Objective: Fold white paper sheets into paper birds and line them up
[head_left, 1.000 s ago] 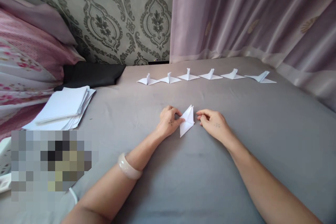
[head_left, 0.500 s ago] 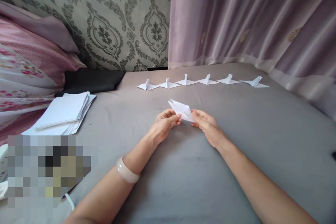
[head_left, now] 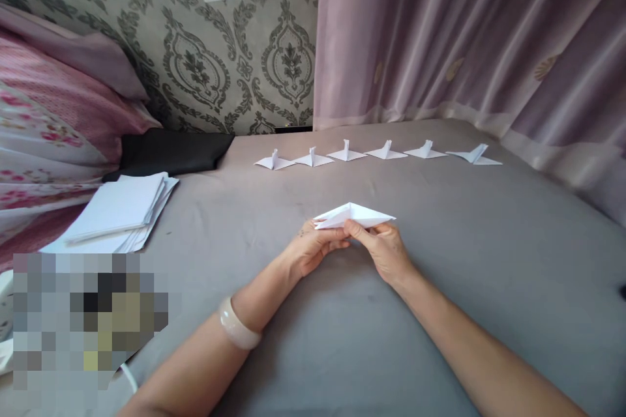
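A piece of folded white paper [head_left: 362,214], pointed at both ends with a peak in the middle, is held between my two hands over the grey sheet. My left hand [head_left: 315,244] grips its left end from below, the fingers partly tucked behind it. On the front face presses the thumb of my right hand [head_left: 384,247], with its other fingers under the paper. Beyond my hands stands a row of several white folded paper birds [head_left: 346,152], their wings spread flat and their narrow parts pointing up.
On the left lies a stack of white paper [head_left: 115,212], with a black folded item [head_left: 176,151] behind it. A blurred-out patch [head_left: 92,319] covers the lower left, and a white cable [head_left: 129,378] runs beside it. Purple curtains [head_left: 440,32] hang at the back right.
The folded paper has turned from slanting to lying nearly level, and it now shows wider with a central peak. My right thumb has moved left across its front, closer to my left hand.
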The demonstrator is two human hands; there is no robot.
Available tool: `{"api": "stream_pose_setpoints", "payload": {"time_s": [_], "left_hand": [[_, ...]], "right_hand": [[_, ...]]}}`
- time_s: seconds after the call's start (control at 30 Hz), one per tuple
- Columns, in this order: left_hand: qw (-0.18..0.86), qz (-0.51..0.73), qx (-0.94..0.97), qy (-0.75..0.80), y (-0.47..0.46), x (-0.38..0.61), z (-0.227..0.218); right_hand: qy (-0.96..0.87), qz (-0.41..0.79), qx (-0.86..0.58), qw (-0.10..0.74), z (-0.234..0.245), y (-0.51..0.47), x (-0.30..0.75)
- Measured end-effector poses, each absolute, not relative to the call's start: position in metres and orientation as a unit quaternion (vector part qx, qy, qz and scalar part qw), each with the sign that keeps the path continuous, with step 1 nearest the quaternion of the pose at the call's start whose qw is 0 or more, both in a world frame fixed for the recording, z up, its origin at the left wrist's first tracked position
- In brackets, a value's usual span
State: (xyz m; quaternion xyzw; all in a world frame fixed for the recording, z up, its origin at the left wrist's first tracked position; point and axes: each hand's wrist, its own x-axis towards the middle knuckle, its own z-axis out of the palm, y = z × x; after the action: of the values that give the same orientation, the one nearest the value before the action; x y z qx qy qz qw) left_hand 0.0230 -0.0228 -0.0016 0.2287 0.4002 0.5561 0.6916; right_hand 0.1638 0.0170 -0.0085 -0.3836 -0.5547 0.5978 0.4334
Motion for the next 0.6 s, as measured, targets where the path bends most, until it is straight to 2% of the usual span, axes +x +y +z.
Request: {"api": "stream_pose_setpoints", "payload": {"time_s": [0.1,0.2,0.4,0.6], "left_hand": [[0.644,0.558,0.288,0.437,-0.024,0.020,-0.003],[0.528,0.568,0.400,0.488,-0.023,0.011,0.000],[0.260,0.476,0.648,0.535,-0.023,0.000,0.013],[0.048,0.416,0.748,0.515,-0.026,-0.002,0.015]], "right_hand": [[-0.587,0.538,-0.427,0.428,-0.008,0.020,0.169],[-0.623,0.486,-0.461,0.404,-0.003,0.024,0.174],[-0.759,0.348,-0.393,0.386,0.004,0.020,0.176],[-0.815,0.193,-0.334,0.432,0.003,0.018,0.186]]}}
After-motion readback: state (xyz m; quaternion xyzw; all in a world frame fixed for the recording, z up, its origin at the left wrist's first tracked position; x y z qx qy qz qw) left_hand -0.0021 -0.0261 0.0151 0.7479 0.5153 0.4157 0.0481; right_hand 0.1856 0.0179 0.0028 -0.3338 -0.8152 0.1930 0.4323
